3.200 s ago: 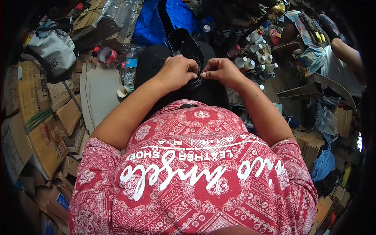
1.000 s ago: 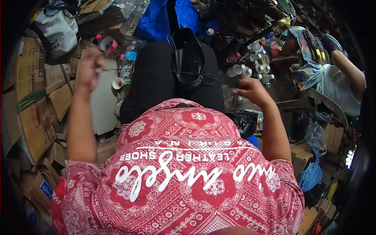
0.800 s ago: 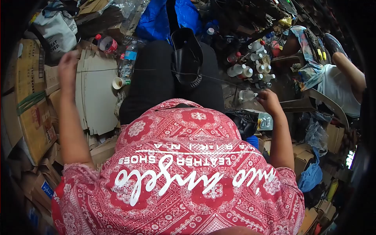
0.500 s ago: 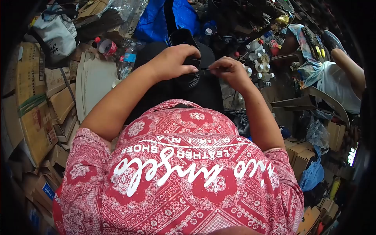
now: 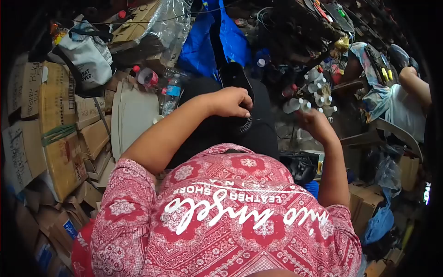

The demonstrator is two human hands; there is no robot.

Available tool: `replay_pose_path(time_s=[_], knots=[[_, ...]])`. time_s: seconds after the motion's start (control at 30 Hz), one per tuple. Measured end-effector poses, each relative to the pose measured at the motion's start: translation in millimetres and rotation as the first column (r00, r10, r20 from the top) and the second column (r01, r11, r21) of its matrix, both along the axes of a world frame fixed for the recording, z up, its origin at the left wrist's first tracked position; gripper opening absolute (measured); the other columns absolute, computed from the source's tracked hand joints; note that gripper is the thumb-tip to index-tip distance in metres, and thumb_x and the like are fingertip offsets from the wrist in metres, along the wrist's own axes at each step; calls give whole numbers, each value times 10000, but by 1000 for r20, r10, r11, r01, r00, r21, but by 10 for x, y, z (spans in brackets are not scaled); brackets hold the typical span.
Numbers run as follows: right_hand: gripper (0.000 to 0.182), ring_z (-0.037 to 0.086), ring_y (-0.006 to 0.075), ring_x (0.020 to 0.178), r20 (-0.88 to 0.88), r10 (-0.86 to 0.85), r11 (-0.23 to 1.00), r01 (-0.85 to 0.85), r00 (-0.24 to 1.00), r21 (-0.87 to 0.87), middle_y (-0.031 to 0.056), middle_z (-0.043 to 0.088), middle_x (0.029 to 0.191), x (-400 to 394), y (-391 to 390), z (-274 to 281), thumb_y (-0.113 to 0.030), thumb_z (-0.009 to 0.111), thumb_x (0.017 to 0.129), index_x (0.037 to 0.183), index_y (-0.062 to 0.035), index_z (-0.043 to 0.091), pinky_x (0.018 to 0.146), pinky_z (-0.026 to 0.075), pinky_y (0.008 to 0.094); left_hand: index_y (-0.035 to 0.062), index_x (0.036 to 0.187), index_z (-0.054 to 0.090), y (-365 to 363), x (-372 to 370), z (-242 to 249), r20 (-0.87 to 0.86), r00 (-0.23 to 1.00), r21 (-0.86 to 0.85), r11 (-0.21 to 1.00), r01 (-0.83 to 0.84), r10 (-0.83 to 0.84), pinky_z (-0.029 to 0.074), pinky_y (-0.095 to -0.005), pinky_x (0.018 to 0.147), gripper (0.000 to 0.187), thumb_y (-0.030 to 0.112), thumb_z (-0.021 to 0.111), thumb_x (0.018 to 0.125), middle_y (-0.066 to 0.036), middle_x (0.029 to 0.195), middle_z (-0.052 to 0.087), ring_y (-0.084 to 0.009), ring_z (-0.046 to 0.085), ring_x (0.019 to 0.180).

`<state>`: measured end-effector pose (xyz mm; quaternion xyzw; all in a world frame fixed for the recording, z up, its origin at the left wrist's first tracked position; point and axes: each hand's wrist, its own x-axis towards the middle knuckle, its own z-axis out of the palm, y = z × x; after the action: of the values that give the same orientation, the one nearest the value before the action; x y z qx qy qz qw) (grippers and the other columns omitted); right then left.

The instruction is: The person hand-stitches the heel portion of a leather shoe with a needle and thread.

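A black shoe-like item (image 5: 235, 78) lies over my dark-clothed lap, its upper end near a blue bag and its ridged lower edge beside my fingers. My left hand (image 5: 232, 101) is closed on its edge, thumb toward the lower part. Off to the right, apart from the item, my right hand (image 5: 317, 124) is raised with its fingers bent together near several white-capped bottles (image 5: 318, 92). Whatever its fingers may pinch is too small to make out.
Stacked cardboard (image 5: 57, 134) and a white bag (image 5: 87, 57) stand at the left. A bottle with a blue label (image 5: 171, 94) is beyond my left forearm. Blue sheeting (image 5: 196, 51) lies ahead. At the right edge is another person's arm (image 5: 414, 83), near a chair.
My right hand has moved right and down, away from the black item. My left hand stays on it. The whole view has shifted, with the surroundings now farther right.
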<state>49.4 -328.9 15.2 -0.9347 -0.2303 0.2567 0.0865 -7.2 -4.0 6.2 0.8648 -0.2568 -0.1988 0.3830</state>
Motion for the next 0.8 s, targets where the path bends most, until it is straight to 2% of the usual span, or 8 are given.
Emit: replay_pose_path(time_s=[0.03, 0.07, 0.1, 0.13, 0.2, 0.33, 0.63, 0.8], knots=[[229, 620, 220, 829, 7, -10, 907, 6, 1000, 421, 86, 608, 859, -70, 93, -7, 11, 651, 684, 893, -71, 696, 754, 496, 321, 23, 915, 641, 12, 27, -35, -35, 999, -49, 999, 23, -25, 450, -344, 771, 268, 249, 707, 787, -101, 890, 537, -243, 568, 871], [249, 580, 193, 792, -30, 38, 753, -9, 999, 658, 63, 548, 811, -135, 326, 70, 87, 601, 679, 878, -43, 675, 730, 485, 283, 12, 912, 639, 25, 21, -56, -66, 998, -116, 993, 5, -13, 441, -327, 771, 267, 242, 702, 793, -88, 882, 530, -217, 557, 865], [253, 593, 195, 821, -105, 19, 699, 62, 994, 712, 68, 565, 855, -179, 517, 93, 86, 601, 684, 887, -43, 678, 737, 487, 280, 4, 902, 638, 35, 25, -88, -71, 997, -152, 988, 6, -17, 437, -320, 778, 264, 232, 707, 788, -79, 875, 531, -202, 553, 872], [273, 543, 133, 783, -76, 58, 646, 21, 995, 763, 27, 528, 817, -197, 678, 99, 116, 553, 648, 866, -12, 656, 701, 443, 250, 2, 892, 638, 65, 22, -67, -100, 995, -160, 987, -16, 0, 433, -316, 780, 258, 226, 709, 786, -74, 871, 531, -200, 551, 871], [240, 574, 131, 829, -107, 142, 644, -10, 984, 765, 21, 546, 846, -149, 894, -58, 119, 617, 722, 904, -24, 677, 764, 466, 265, 0, 876, 648, 48, -9, -52, -134, 991, -141, 989, -45, 26, 424, -304, 788, 249, 218, 719, 778, -58, 865, 538, -190, 549, 867], [209, 587, 137, 864, -133, 178, 735, -41, 975, 677, 19, 567, 871, -135, 889, -106, 95, 645, 747, 900, -41, 689, 784, 472, 264, 3, 901, 665, 81, -36, -106, -165, 984, -194, 976, -96, 64, 422, -298, 796, 257, 215, 727, 769, -53, 868, 549, -180, 549, 870], [197, 595, 120, 796, -187, 176, 657, 27, 966, 754, 11, 593, 832, -364, 910, -231, 43, 696, 743, 888, -88, 721, 719, 482, 252, 16, 943, 699, 70, -54, -135, -177, 980, -248, 959, -138, 95, 426, -287, 818, 246, 209, 711, 790, -51, 861, 565, -174, 557, 882], [231, 591, 124, 745, -46, 78, 658, -17, 996, 753, 17, 590, 807, -521, 898, -175, 8, 713, 751, 940, -123, 736, 675, 477, 259, 25, 1057, 691, 123, -12, -89, -214, 976, -205, 979, -8, -37, 416, -293, 833, 277, 178, 650, 829, -56, 856, 555, -178, 538, 886]])
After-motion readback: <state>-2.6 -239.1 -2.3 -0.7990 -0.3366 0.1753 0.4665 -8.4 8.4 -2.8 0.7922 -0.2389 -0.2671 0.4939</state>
